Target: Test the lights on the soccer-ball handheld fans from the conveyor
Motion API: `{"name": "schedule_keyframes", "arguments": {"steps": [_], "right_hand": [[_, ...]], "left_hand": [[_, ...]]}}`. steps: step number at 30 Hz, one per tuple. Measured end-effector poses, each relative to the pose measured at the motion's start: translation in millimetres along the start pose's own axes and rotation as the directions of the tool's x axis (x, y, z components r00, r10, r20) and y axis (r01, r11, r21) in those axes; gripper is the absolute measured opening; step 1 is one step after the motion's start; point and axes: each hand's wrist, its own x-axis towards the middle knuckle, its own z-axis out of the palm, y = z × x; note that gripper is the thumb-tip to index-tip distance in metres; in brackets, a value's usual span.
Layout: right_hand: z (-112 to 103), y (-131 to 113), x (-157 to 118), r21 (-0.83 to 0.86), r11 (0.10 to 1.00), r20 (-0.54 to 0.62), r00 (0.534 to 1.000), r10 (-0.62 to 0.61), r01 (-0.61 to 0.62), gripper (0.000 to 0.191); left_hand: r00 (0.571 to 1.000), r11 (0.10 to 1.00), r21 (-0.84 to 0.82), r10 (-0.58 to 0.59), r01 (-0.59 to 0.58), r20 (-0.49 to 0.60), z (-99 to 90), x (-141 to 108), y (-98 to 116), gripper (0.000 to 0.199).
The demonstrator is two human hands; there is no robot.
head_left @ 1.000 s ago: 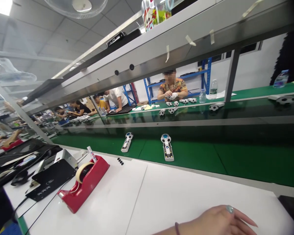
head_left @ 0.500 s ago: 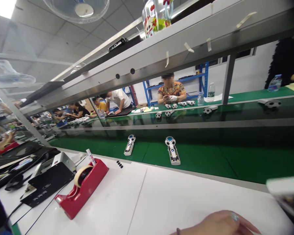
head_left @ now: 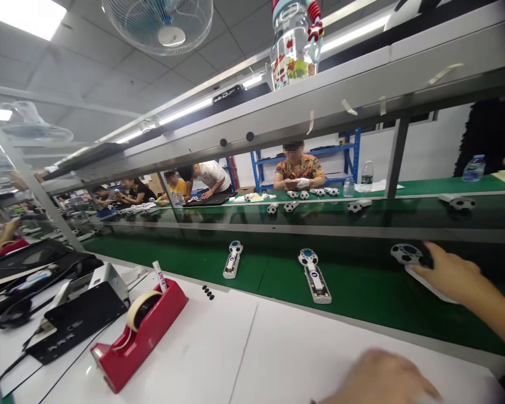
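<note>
My right hand point(head_left: 452, 275) reaches in from the right edge over the green belt, its fingers closed round a white handheld device with a football-patterned head point(head_left: 407, 255). The device's handle is partly covered by the hand; I cannot tell whether it touches the belt. Low in the view, my left hand point(head_left: 381, 377) is over the white worktop, smeared by motion, its fingers unclear. Two similar devices lie on the belt to the left: a nearer one with its inside showing point(head_left: 315, 278) and a smaller-looking one point(head_left: 233, 260).
A red tape dispenser point(head_left: 145, 336) with a paint marker point(head_left: 159, 276) stands on the worktop point(head_left: 219, 348), near several black dots point(head_left: 208, 292). Left of it is a black-and-white metal fixture point(head_left: 78, 314). A shelf point(head_left: 340, 95) crosses above; a co-worker point(head_left: 298, 168) sits across the belt.
My right hand has come into view with the football-headed device over the belt. My left hand has moved slightly and blurred. The view has shifted, so most things appear lower.
</note>
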Motion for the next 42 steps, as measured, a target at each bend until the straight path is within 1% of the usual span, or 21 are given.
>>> {"name": "schedule_keyframes", "arguments": {"steps": [1, 2, 3, 6, 8, 11, 14, 17, 19, 22, 23, 25, 27, 28, 29, 32, 34, 35, 37, 39, 42], "right_hand": [[6, -12, -5, -0.021, 0.999, 0.061, 0.997, -0.037, 0.038, 0.064], [13, -26, -12, -0.008, 0.998, 0.127, 0.990, -0.068, 0.070, 0.064], [21, -42, -20, 0.015, 0.997, 0.185, 0.980, -0.075, 0.074, 0.065], [44, -93, -46, 0.206, 0.976, 0.390, 0.921, -0.022, -0.064, 0.074], [60, -119, -60, 0.273, 0.947, 0.471, 0.882, 0.021, -0.168, 0.082], [82, -144, -72, 0.289, 0.928, 0.551, 0.834, 0.039, -0.235, 0.092], [95, -155, -77, 0.286, 0.922, 0.568, 0.821, 0.056, -0.261, 0.090], [95, -158, -80, 0.302, 0.903, 0.591, 0.803, 0.075, -0.307, 0.062], [86, -157, -84, 0.364, 0.865, 0.625, 0.779, 0.047, -0.345, 0.040], [58, -151, -97, 0.532, 0.753, 0.635, 0.770, -0.054, -0.386, 0.035], [45, -150, -102, 0.620, 0.669, 0.625, 0.774, -0.104, -0.411, 0.038], [18, -148, -111, 0.769, 0.399, 0.605, 0.770, -0.203, -0.499, 0.041], [-8, -150, -118, 0.774, 0.120, 0.630, 0.739, -0.238, -0.621, 0.040], [-19, -151, -121, 0.742, 0.030, 0.659, 0.720, -0.217, -0.670, 0.041], [-29, -153, -124, 0.708, -0.007, 0.694, 0.698, -0.175, -0.706, 0.043], [-46, -155, -135, 0.684, -0.033, 0.724, 0.683, -0.095, -0.729, 0.044], [-50, -153, -143, 0.719, -0.032, 0.688, 0.718, -0.107, -0.694, 0.043], [-51, -151, -148, 0.754, -0.035, 0.650, 0.752, -0.107, -0.656, 0.044], [-49, -142, -156, 0.844, -0.022, 0.533, 0.843, -0.069, -0.536, 0.045], [-46, -129, -164, 0.917, 0.046, 0.397, 0.917, -0.032, -0.396, 0.047], [-37, -105, -174, 0.939, 0.188, 0.302, 0.952, -0.052, -0.288, 0.053]], "left_hand": [[0.998, 0.997, 0.070, 0.036, -0.032, -0.056, -22.3, 4, 4, 0.028], [0.969, 0.958, 0.288, 0.081, -0.010, -0.234, -48.8, 9, 8, 0.025], [0.913, 0.876, 0.470, 0.099, 0.109, -0.396, -78.3, 14, 10, 0.024], [0.783, 0.811, 0.493, 0.073, 0.314, -0.618, -170.7, 21, 2, 0.034], [0.675, 0.780, 0.411, -0.019, 0.471, -0.737, -222.2, 17, -13, 0.036], [0.511, 0.731, 0.196, -0.236, 0.654, -0.827, -270.4, 3, -43, 0.036], [0.418, 0.707, 0.010, -0.407, 0.707, -0.812, -287.9, -5, -68, 0.034], [0.420, 0.740, -0.134, -0.510, 0.659, -0.751, -285.5, 0, -80, 0.031], [0.468, 0.782, -0.230, -0.550, 0.579, -0.692, -274.9, 6, -79, 0.028], [0.576, 0.844, -0.377, -0.537, 0.382, -0.617, -245.2, 12, -65, 0.027], [0.617, 0.855, -0.424, -0.512, 0.299, -0.597, -232.4, 11, -58, 0.029], [0.694, 0.850, -0.510, -0.447, 0.132, -0.564, -204.6, 9, -40, 0.038], [0.755, 0.808, -0.589, -0.390, 0.005, -0.528, -176.1, 6, -19, 0.046], [0.778, 0.783, -0.621, -0.371, -0.031, -0.507, -162.1, 5, -9, 0.048], [0.801, 0.749, -0.660, -0.365, -0.050, -0.475, -148.5, 5, -1, 0.049], [0.860, 0.603, -0.797, -0.395, -0.023, -0.324, -110.5, 7, 18, 0.056], [0.866, 0.542, -0.840, -0.433, 0.027, -0.251, -88.8, 7, 22, 0.057], [0.859, 0.549, -0.835, -0.446, 0.040, -0.252, -79.7, 7, 23, 0.058], [0.835, 0.633, -0.774, -0.433, 0.014, -0.339, -66.2, 5, 21, 0.058], [0.810, 0.730, -0.680, -0.355, -0.073, -0.468, -59.1, 2, 18, 0.057], [0.774, 0.792, -0.581, -0.244, -0.188, -0.584, -56.2, -3, 8, 0.058]]}}
